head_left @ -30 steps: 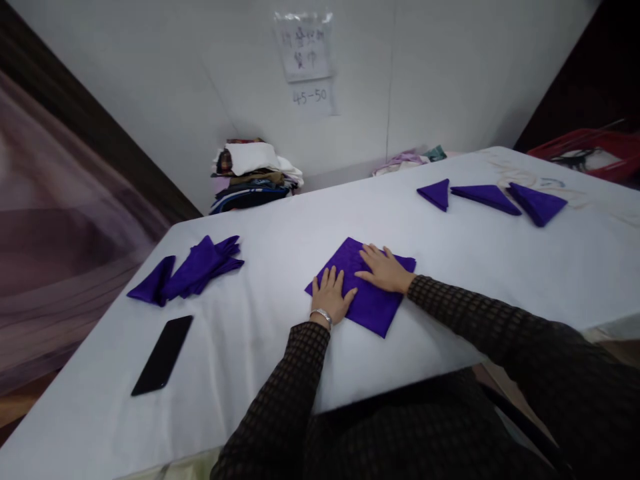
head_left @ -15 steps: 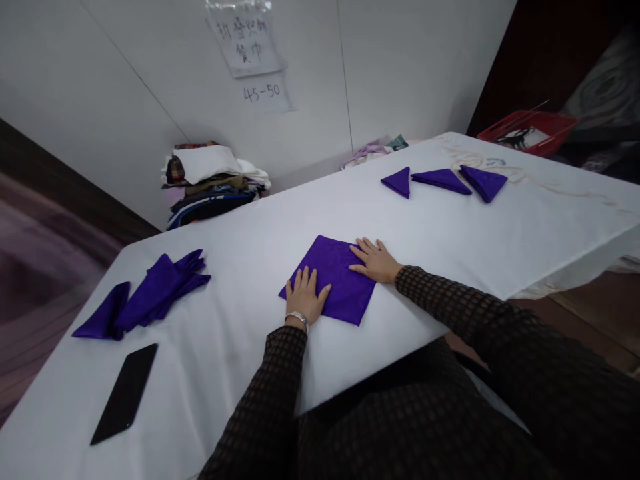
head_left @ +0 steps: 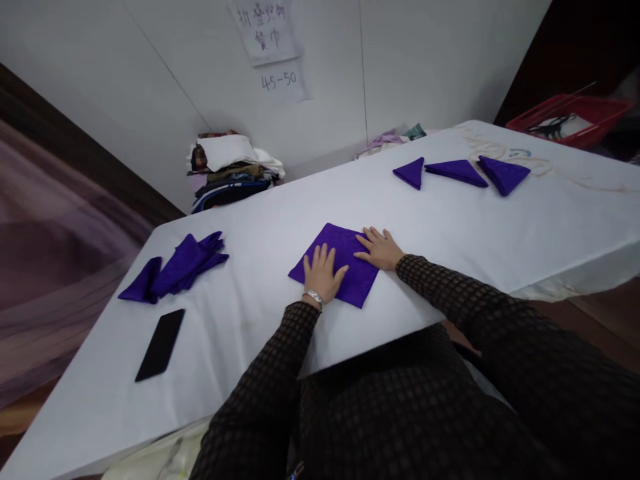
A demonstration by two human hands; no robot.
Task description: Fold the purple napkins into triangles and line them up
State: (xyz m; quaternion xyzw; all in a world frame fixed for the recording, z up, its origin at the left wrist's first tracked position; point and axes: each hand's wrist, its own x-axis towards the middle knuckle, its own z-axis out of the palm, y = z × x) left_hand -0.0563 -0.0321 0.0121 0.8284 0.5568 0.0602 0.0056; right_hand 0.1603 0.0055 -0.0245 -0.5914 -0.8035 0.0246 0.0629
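Observation:
A purple napkin (head_left: 345, 248), folded into a flat angular shape, lies on the white-covered table (head_left: 260, 267) in front of me. My left hand (head_left: 323, 275) rests flat on its left and near part, fingers spread, with a silver band at the wrist. On the napkin's right side lies my right hand (head_left: 379, 249), also with spread fingers; its fingertips touch the cloth. Neither hand grips anything. At the far right sit three purple napkins folded into triangles (head_left: 456, 172). Several more purple napkins (head_left: 186, 265) are bunched on the left.
A black phone-like slab (head_left: 160, 345) lies near the left. Behind the table, folded clothes (head_left: 233, 170) are stacked against the wall. A red basket (head_left: 595, 127) stands at the far right. Papers with handwriting (head_left: 280, 81) hang on the wall.
My view has shifted, so everything sits slightly higher and further right in the picture. My left hand has slid a little inward over the napkin; the right hand stays on its right side.

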